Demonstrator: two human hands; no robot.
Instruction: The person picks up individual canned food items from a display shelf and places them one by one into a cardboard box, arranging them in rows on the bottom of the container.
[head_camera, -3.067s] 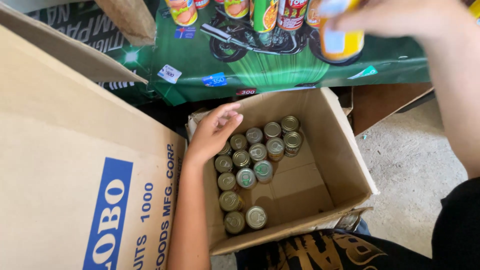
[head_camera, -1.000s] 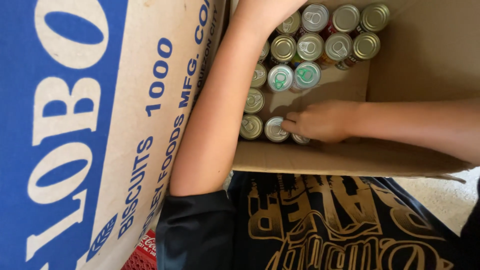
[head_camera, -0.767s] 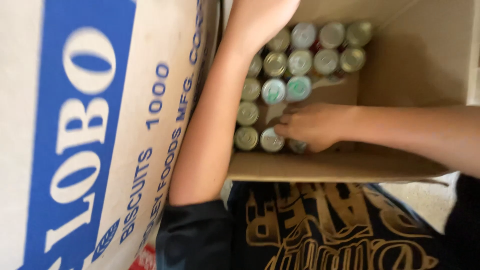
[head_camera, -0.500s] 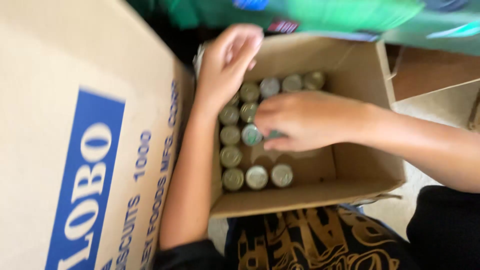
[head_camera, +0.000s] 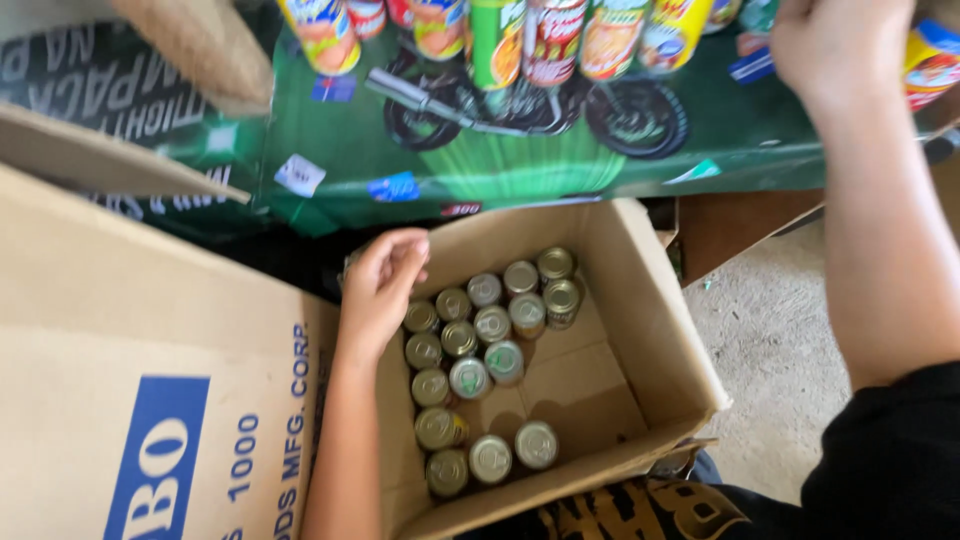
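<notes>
Our left hand (head_camera: 380, 285) curls loosely on the far-left rim of the open cardboard box (head_camera: 670, 350), grasping nothing. The cans (head_camera: 480, 350) stand upright just right of it. Our right hand (head_camera: 840, 45) is far right, up at the shelf cans (head_camera: 545, 35); grip unclear.
</notes>
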